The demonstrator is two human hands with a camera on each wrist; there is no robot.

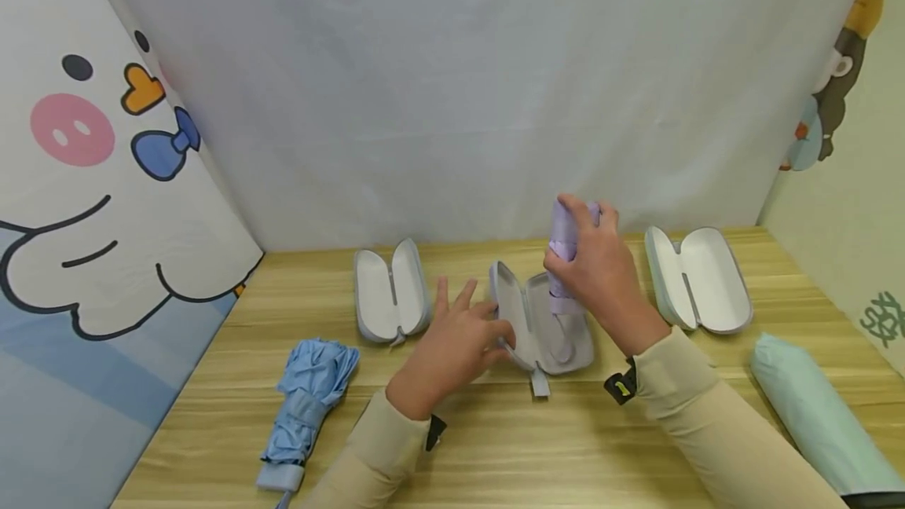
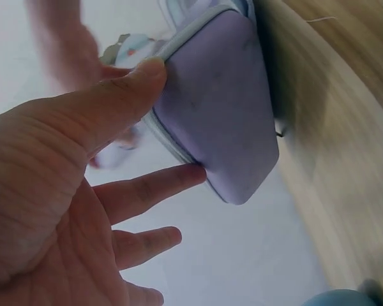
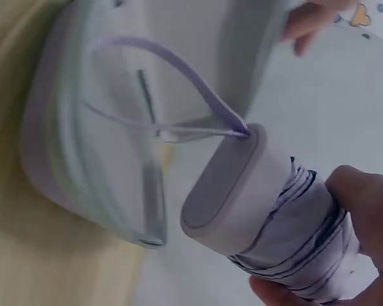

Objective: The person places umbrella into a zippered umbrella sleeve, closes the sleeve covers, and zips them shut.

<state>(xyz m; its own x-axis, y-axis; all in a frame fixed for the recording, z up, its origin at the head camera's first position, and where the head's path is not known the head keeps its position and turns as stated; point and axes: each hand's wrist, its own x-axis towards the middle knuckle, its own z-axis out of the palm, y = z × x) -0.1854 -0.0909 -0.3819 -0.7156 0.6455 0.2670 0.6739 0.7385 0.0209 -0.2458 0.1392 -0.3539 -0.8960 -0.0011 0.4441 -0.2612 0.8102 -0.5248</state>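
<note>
My right hand [image 1: 599, 269] grips a folded lilac umbrella [image 1: 563, 222], held upright with its flat handle end down. From that end [image 3: 226, 185] a lilac wrist strap [image 3: 179, 64] hangs into the right half of an opened zip case [image 1: 580, 348]. Grey lining shows inside this case, and its outside [image 2: 220, 102] is lilac. At the left half's rim is my left hand [image 1: 456, 336], its thumb and forefinger touching the edge and the other fingers spread. The umbrella's upper part is partly hidden behind the right fingers.
Two more opened cases with white insides stand at the back, one on the left [image 1: 375, 297] and one on the right [image 1: 714, 281]. A blue folded umbrella [image 1: 311, 391] lies at front left, a mint-green one [image 1: 813, 407] at front right. Behind the table [image 1: 537, 446] hangs a pale curtain [image 1: 459, 100].
</note>
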